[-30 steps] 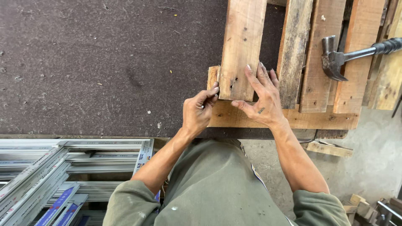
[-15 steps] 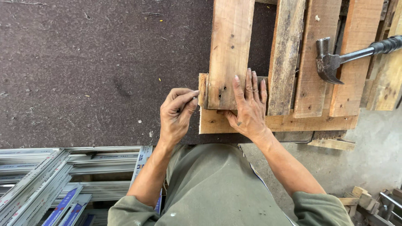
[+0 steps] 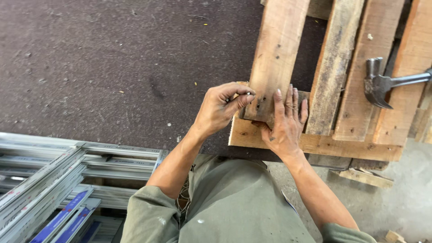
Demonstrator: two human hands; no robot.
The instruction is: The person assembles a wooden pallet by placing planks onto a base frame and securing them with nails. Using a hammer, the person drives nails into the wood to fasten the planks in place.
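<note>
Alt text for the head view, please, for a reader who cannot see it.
Seen from above, the left hand pinches something small against a pallet plank, too small to identify, while the right hand lies flat on the plank's end. A hammer rests on the planks to the right; metal frames lie lower left.

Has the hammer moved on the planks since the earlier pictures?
No. The hammer lies on the same planks as before; only the camera view shifted.

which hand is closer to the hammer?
Right. The right hand lies flat on the plank end, left of the hammer. The left hand pinches at the plank's left edge, farther from it.
</note>
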